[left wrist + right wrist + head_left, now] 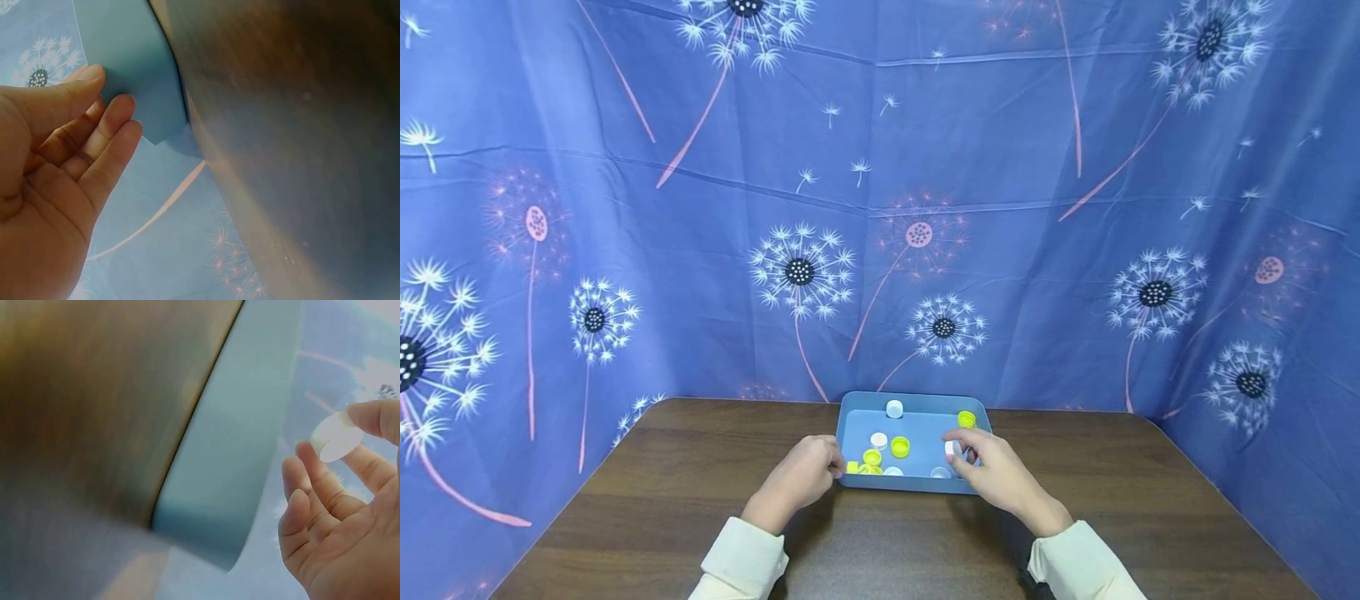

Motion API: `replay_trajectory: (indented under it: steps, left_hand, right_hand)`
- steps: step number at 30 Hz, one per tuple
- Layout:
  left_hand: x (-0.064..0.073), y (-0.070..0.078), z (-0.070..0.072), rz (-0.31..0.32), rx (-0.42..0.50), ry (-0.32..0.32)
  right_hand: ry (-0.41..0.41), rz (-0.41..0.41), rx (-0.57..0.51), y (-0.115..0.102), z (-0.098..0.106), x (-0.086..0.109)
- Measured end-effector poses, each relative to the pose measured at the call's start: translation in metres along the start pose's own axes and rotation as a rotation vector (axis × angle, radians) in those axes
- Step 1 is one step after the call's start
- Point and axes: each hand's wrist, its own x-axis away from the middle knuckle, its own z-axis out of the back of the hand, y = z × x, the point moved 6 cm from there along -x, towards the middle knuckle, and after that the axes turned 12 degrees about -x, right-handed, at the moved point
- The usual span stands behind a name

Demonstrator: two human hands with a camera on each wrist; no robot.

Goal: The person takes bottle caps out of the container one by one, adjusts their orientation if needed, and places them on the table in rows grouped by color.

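Observation:
Between thumb and fingertips, my right hand (1000,475) pinches a white bottle cap (337,436), raised over the right side of a blue tray (913,483). At the tray's front left corner is my left hand (803,471). In the left wrist view its thumb (87,78) and fingers hold the tray's rim, with the index finger mostly hidden behind the thumb. A yellow cap (852,467) lies just beside those fingers. Further in are a yellow cap (900,447), a white cap (878,441) and another white cap (894,408) at the back.
The tray stands near the far edge of a brown wooden table (895,542). Toward its back right corner sits a yellow cap (967,419), and a clear cap (941,472) lies by the front wall. A blue dandelion-print curtain (865,192) hangs behind the table.

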Motion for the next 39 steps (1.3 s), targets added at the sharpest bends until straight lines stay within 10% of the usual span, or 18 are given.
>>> replay_trajectory:
  steps: [23, 39]
  left_hand:
    - [0.002, 0.001, -0.003, -0.006, 0.02, 0.017]
    - [0.002, 0.001, -0.001, 0.012, 0.001, 0.004]
  right_hand:
    - [-0.368, 0.02, -0.113, -0.039, -0.058, 0.031]
    - [-0.378, 0.127, -0.015, -0.043, -0.058, 0.031]
